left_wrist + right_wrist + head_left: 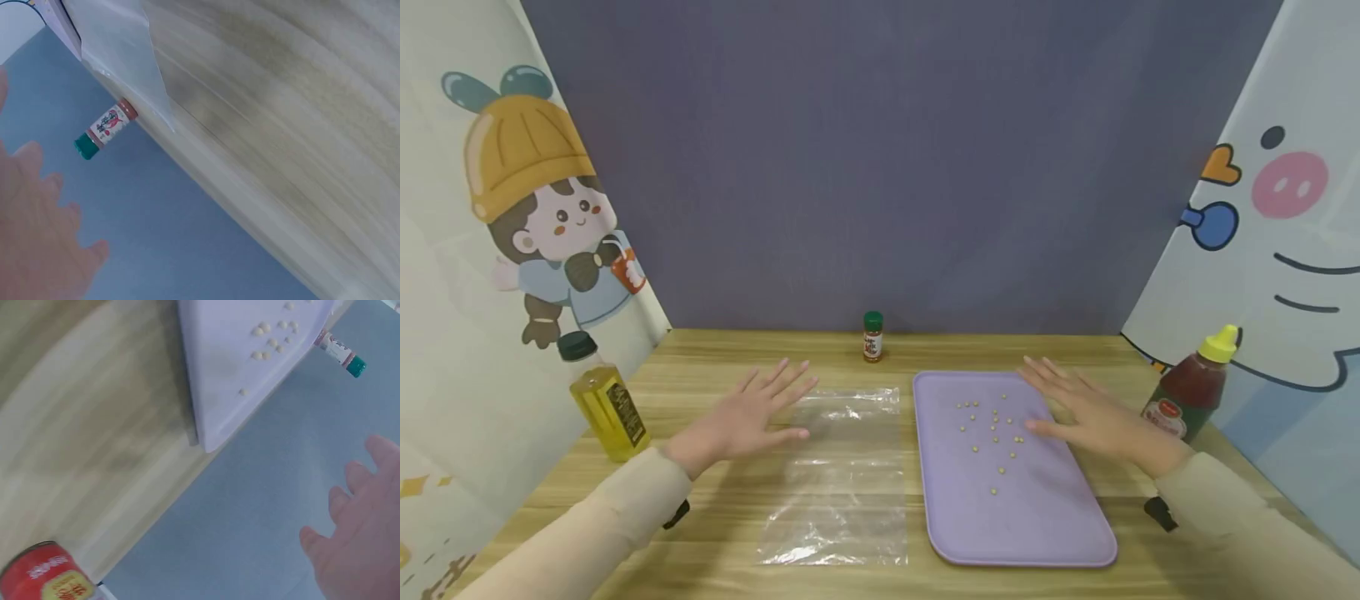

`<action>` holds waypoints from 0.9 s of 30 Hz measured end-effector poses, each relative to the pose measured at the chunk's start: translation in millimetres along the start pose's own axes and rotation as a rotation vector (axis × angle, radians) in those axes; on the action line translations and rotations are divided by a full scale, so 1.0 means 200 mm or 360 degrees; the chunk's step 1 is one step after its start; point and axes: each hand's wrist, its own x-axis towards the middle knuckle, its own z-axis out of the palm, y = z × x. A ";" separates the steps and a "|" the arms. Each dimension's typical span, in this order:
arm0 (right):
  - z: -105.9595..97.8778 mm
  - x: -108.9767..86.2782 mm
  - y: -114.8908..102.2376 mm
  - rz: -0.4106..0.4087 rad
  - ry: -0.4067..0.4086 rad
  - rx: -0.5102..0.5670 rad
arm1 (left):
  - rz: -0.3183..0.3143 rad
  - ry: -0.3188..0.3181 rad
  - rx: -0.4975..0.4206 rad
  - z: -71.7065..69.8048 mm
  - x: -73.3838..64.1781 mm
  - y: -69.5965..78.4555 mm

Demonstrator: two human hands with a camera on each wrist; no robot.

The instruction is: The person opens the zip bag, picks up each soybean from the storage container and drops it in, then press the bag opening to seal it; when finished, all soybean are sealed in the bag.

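My left hand (741, 421) hovers palm down with fingers spread, near the upper left edge of a clear plastic bag (850, 483) lying flat. It holds nothing. On the other side, my right hand (1090, 412) is held out the same way, its fingers and thumb overlapping the right edge of a lilac tray (1022, 529) in the head view. Several small pale round pieces (996, 439) that look like beans lie scattered on the tray. In the wrist views the left hand (37, 231) and right hand (362, 531) show straight, spread fingers with nothing in them.
A green-capped spice jar (872, 337) stands at the back middle of the table. To the left is a bottle of yellow oil (610, 408); to the right, a dark red sauce bottle (1187, 392) with a yellow cap. A red container (47, 575) shows in the right wrist view.
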 end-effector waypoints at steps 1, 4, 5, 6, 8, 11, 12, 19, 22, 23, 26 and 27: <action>0.00 0.02 0.00 -0.0002 0.0000 0.0007 | 0.0011 0.0009 0.0012 0.00 0.01 -0.01; -0.01 0.07 0.00 -0.0036 -0.0006 0.0028 | 0.0027 0.0041 0.0020 0.00 0.04 -0.03; -0.01 0.09 -0.01 -0.0048 -0.0009 0.0036 | 0.0025 0.0048 0.0020 0.00 0.04 -0.03; -0.01 0.11 -0.01 -0.0057 -0.0009 0.0045 | 0.0020 0.0051 0.0020 0.00 0.05 -0.04; -0.01 0.15 -0.03 -0.0098 -0.0002 0.0062 | 0.0010 0.0056 0.0012 0.00 0.06 -0.05; -0.01 0.19 -0.07 -0.0125 -0.0004 0.0084 | 0.0005 0.0065 -0.0024 0.01 0.08 -0.07; -0.01 0.21 -0.08 -0.0136 -0.0008 0.0094 | 0.0000 0.0067 -0.0042 0.02 0.08 -0.08; 0.03 0.32 -0.14 -0.0107 -0.0092 0.0277 | -0.0081 0.0054 -0.0318 0.06 0.13 -0.13; 0.07 0.38 -0.17 -0.0106 -0.0102 0.0322 | -0.0165 0.0020 -0.0494 0.08 0.16 -0.15; 0.08 0.40 -0.18 -0.0109 -0.0102 0.0342 | -0.0196 0.0010 -0.0544 0.08 0.17 -0.15; 0.12 0.46 -0.22 -0.0119 -0.0100 0.0397 | -0.0291 -0.0008 -0.0653 0.11 0.19 -0.16; 0.13 0.48 -0.23 -0.0128 -0.0104 0.0415 | -0.0316 -0.0011 -0.0686 0.12 0.20 -0.17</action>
